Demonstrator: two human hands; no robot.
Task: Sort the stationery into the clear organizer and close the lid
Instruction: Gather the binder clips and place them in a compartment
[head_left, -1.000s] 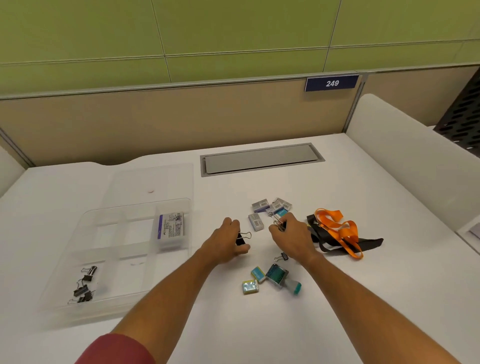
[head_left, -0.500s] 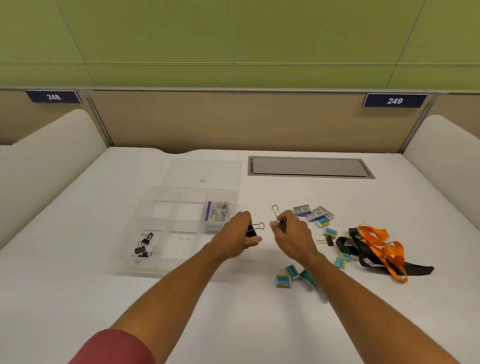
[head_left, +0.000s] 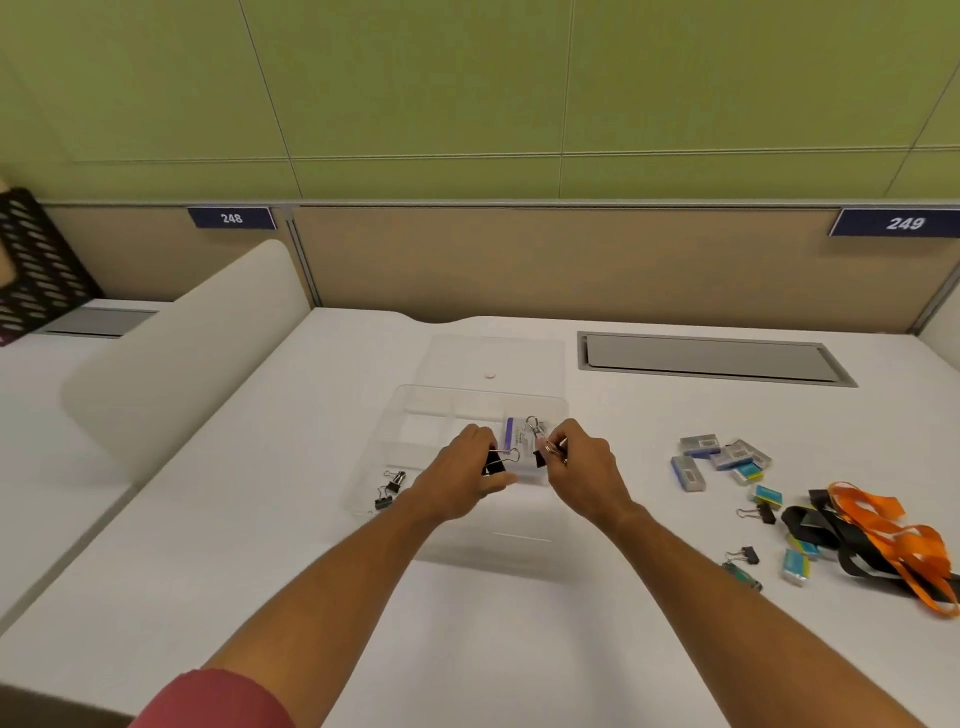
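both hands have travelled from the loose pile to above the clear organizer (head_left: 395, 415). the left hand (head_left: 467, 467) pinches a black binder clip (head_left: 496, 461); the right hand (head_left: 582, 467) pinches another clip (head_left: 537, 441). a drop seems next. the organizer's near-left cell holds earlier clips (head_left: 389, 488); a labelled box (head_left: 511, 434) sits at its right. the lid (head_left: 493, 358) lies open behind.

Blue partition sign (head_left: 231, 217) "248", another blue sign (head_left: 897, 223) "249".
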